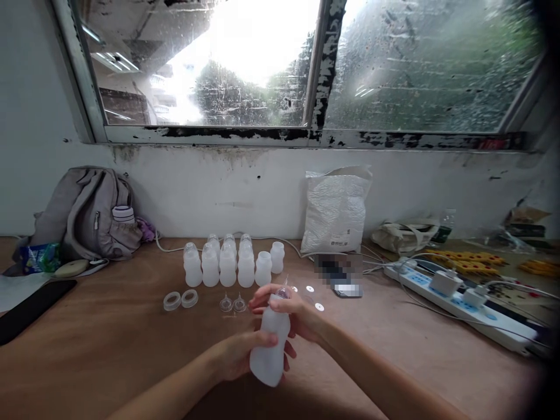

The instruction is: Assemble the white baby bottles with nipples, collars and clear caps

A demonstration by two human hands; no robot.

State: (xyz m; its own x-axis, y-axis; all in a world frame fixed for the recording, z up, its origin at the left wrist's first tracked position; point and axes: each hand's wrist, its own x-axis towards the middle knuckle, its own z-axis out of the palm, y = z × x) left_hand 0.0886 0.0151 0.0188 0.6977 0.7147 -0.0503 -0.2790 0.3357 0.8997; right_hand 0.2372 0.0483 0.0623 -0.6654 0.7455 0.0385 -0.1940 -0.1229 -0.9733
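Note:
A frosted white bottle (270,349) is tilted between my hands near the front middle of the table. My left hand (238,353) is wrapped round its body. At its neck, my right hand (297,312) grips the top, where a clear nipple (284,290) shows. Beyond stand several white bottles (227,267), most with clear caps, and two without caps at the right (263,269). Two clear nipples (233,302) stand on the table left of my hands. Farther left lie two white rings (181,300). Small white discs (319,307) lie right of my right hand.
A grey backpack (98,216) sits at the back left, with a black object (32,309) before it. A silvery bag (336,213) leans on the wall. A phone (349,290), a power strip (464,306) with cables and yellow parts (472,261) are at the right.

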